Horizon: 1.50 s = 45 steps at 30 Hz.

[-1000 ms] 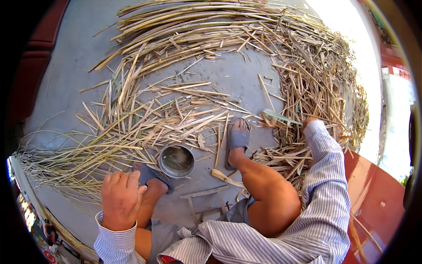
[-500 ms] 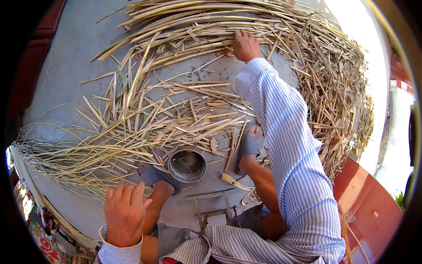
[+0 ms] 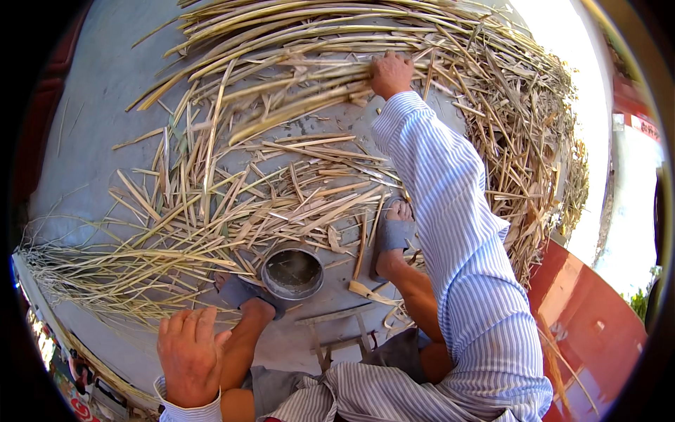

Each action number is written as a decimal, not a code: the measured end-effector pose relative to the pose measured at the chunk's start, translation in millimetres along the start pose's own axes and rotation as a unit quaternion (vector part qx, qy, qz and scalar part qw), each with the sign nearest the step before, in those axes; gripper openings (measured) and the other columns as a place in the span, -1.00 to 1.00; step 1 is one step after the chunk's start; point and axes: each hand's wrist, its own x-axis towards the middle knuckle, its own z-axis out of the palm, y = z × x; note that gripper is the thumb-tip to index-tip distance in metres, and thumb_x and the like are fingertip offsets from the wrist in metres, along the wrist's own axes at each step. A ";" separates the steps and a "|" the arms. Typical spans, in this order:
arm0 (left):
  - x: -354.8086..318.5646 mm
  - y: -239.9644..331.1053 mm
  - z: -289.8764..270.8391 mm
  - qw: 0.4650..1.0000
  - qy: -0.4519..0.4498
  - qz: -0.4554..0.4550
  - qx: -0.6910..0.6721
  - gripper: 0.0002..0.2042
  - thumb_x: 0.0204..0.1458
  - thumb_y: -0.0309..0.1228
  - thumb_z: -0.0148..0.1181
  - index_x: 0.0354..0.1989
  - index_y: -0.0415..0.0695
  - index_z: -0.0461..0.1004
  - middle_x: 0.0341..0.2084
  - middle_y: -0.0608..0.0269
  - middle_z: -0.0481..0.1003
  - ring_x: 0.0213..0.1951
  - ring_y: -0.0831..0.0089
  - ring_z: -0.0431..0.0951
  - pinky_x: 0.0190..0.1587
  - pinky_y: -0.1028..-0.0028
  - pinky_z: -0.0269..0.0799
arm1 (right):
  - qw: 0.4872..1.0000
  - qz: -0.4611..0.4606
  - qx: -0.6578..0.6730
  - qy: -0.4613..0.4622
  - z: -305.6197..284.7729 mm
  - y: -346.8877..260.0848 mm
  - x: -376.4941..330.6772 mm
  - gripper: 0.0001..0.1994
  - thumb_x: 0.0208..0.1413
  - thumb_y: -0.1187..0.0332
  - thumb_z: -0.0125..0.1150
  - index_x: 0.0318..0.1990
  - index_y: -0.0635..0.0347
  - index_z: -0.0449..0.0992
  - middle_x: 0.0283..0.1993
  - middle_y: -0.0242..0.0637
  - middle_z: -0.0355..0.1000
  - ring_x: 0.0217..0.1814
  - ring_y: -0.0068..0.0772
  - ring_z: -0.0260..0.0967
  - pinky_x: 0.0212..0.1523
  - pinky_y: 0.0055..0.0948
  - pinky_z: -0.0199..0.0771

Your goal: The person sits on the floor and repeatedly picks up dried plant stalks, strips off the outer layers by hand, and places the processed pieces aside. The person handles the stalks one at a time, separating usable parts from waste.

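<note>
With my right arm stretched far forward, my right hand (image 3: 391, 74) is closed around the ends of a bunch of dry yellowish stalks (image 3: 302, 95). The held stalks trail off to the left and are blurred by motion. Beyond them lies a thick layer of long stalks (image 3: 309, 32). My left hand (image 3: 191, 357) hovers near my left knee at the lower left, fingers loosely bent and thumb apart, holding nothing. Shorter broken stalks (image 3: 281, 211) lie scattered between my hands.
A round metal pot (image 3: 320, 276) with liquid in it stands between my sandalled feet. Dry leaves and stalks are heaped (image 3: 524, 133) at the right. Thin branching stems (image 3: 105, 274) spread at the left. A red panel (image 3: 590, 316) borders the lower right.
My right hand has closed on some stalks and shifts them slightly toward me, their left ends swinging nearer. My left hand stays about where it was. The whole view has shifted a little.
</note>
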 end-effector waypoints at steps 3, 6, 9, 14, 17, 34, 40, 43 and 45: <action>0.7 2.7 -6.8 0.999 0.041 0.018 0.021 -0.56 -0.20 -0.41 0.35 -0.09 -0.30 0.47 -0.23 0.08 0.52 -0.14 0.11 0.46 -0.10 0.16 0.30 | 0.998 -0.034 -0.024 0.056 18.8 17.3 -42.2 -0.80 0.02 0.32 0.17 -0.16 0.00 0.56 -0.11 -0.22 0.44 0.01 -0.12 0.42 0.00 -0.04 0.29; -7.5 0.3 -4.9 0.998 0.045 0.025 0.028 -0.56 -0.20 -0.41 0.35 -0.10 -0.31 0.47 -0.22 0.06 0.51 -0.14 0.11 0.46 -0.11 0.17 0.30 | 0.993 -0.102 -0.041 0.039 15.3 42.1 -81.7 -0.84 0.06 0.36 0.12 -0.20 0.00 0.53 -0.13 -0.25 0.45 -0.02 -0.19 0.44 -0.05 -0.14 0.34; -16.3 5.1 -1.8 0.998 0.057 0.019 0.032 -0.54 -0.23 -0.41 0.36 -0.09 -0.30 0.46 -0.24 0.06 0.50 -0.13 0.10 0.45 -0.11 0.19 0.31 | 0.985 -0.149 -0.069 0.047 1.2 62.4 -104.3 -0.85 0.08 0.39 0.10 -0.20 0.04 0.50 -0.15 -0.26 0.46 -0.06 -0.23 0.46 -0.08 -0.20 0.39; -34.0 15.4 2.2 0.994 0.089 0.013 0.057 -0.51 -0.25 -0.42 0.39 -0.06 -0.26 0.46 -0.27 0.10 0.49 -0.14 0.14 0.45 -0.10 0.20 0.31 | 0.975 -0.154 -0.071 0.140 -43.5 86.2 -127.3 -0.80 0.06 0.43 0.09 -0.14 0.12 0.48 -0.15 -0.24 0.48 -0.07 -0.22 0.48 -0.07 -0.23 0.47; -30.2 24.7 3.3 0.975 0.199 0.063 0.075 -0.51 -0.23 -0.42 0.39 -0.05 -0.24 0.46 -0.26 0.13 0.50 -0.14 0.16 0.46 -0.10 0.22 0.31 | 0.974 -0.170 -0.034 0.147 -91.2 102.6 -150.2 -0.79 0.04 0.46 0.09 -0.14 0.13 0.49 -0.18 -0.21 0.49 -0.07 -0.19 0.48 -0.10 -0.24 0.49; -32.3 86.1 -56.2 0.893 0.408 0.164 0.093 -0.79 0.00 -0.24 0.27 -0.29 -0.10 0.57 -0.44 0.21 0.58 -0.35 0.22 0.54 -0.26 0.23 0.31 | 0.934 -0.253 0.113 0.226 -303.3 69.6 -309.3 -0.67 0.14 0.48 0.06 0.08 0.11 0.49 0.04 -0.23 0.51 0.10 -0.21 0.43 0.13 -0.24 0.41; -33.2 87.3 -63.9 0.915 0.393 0.089 0.014 -0.82 -0.04 -0.24 0.28 -0.38 -0.06 0.56 -0.49 0.15 0.56 -0.39 0.10 0.56 -0.35 0.17 0.39 | 0.964 -0.063 0.054 0.253 -295.7 159.8 -339.0 -0.64 0.07 0.49 0.11 0.06 0.05 0.49 0.00 -0.25 0.53 0.07 -0.18 0.46 0.18 -0.16 0.35; -37.0 91.7 -72.3 0.904 0.417 0.089 0.025 -0.85 -0.06 -0.26 0.27 -0.40 -0.05 0.57 -0.50 0.13 0.57 -0.40 0.09 0.56 -0.38 0.16 0.41 | 0.979 0.175 -0.079 -0.070 -284.8 232.3 -363.2 -0.63 0.08 0.37 0.25 0.09 -0.02 0.49 0.07 -0.24 0.49 0.18 -0.20 0.40 0.25 -0.13 0.25; -37.3 91.5 -73.1 0.890 0.439 0.118 0.034 -0.84 -0.05 -0.22 0.24 -0.42 -0.01 0.58 -0.49 0.14 0.58 -0.39 0.07 0.56 -0.34 0.15 0.43 | 0.945 0.281 -0.050 -0.162 -289.5 241.6 -378.0 -0.54 0.04 0.25 0.37 0.13 -0.03 0.47 0.18 -0.20 0.42 0.27 -0.17 0.31 0.31 -0.14 0.21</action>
